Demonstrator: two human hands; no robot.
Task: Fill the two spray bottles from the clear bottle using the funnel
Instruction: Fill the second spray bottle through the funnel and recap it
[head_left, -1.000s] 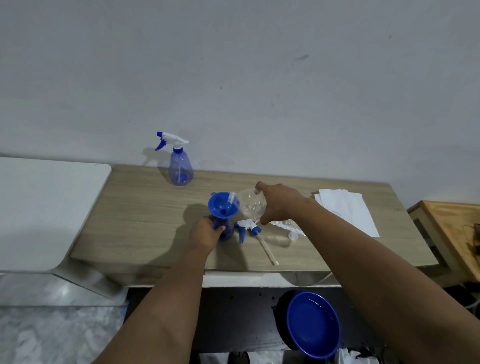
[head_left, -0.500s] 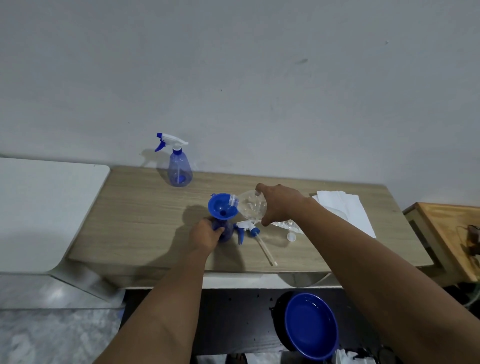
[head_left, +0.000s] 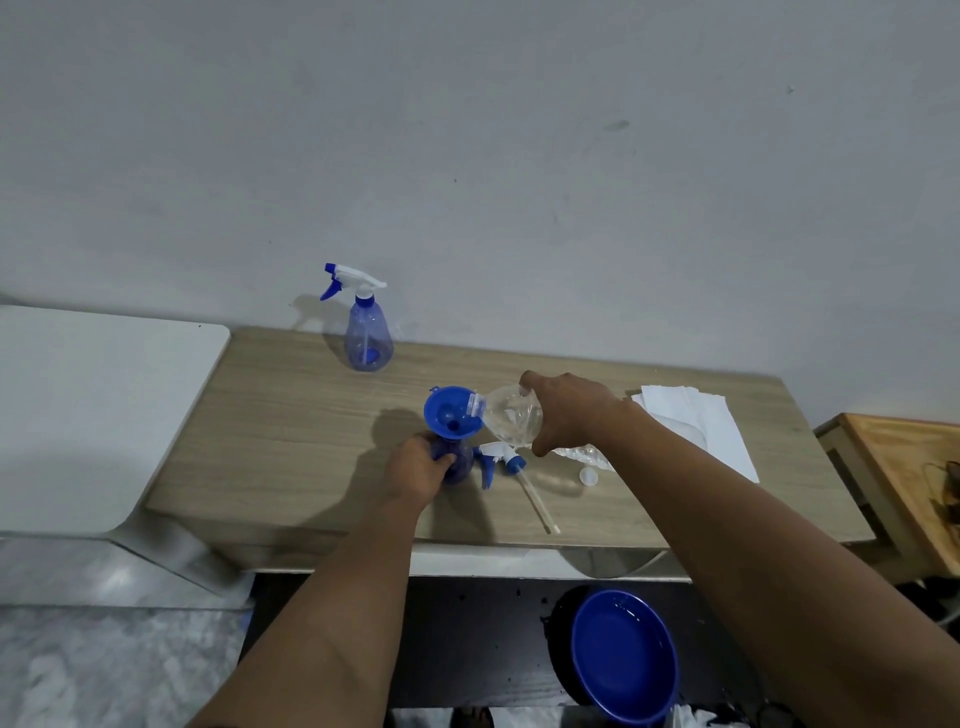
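Observation:
A blue funnel (head_left: 448, 412) sits in the neck of an open blue spray bottle (head_left: 460, 463) near the middle of the wooden table (head_left: 291, 431). My left hand (head_left: 415, 470) grips that bottle's body. My right hand (head_left: 563, 410) grips the clear bottle (head_left: 506, 418), tipped on its side with its mouth over the funnel's right rim. The bottle's removed spray head (head_left: 501, 457) with its long dip tube lies on the table just right of it. A second spray bottle (head_left: 368, 332), capped, stands at the back by the wall.
A small white cap (head_left: 588, 475) lies right of the spray head. White paper towels (head_left: 696, 421) lie at the table's right. A white surface (head_left: 78, 410) adjoins on the left, a wooden stand (head_left: 904, 467) on the right. A blue bowl (head_left: 623, 657) sits below the table's front edge.
The clear bottle stays tipped over the funnel. Both hands keep the same holds, with almost no movement.

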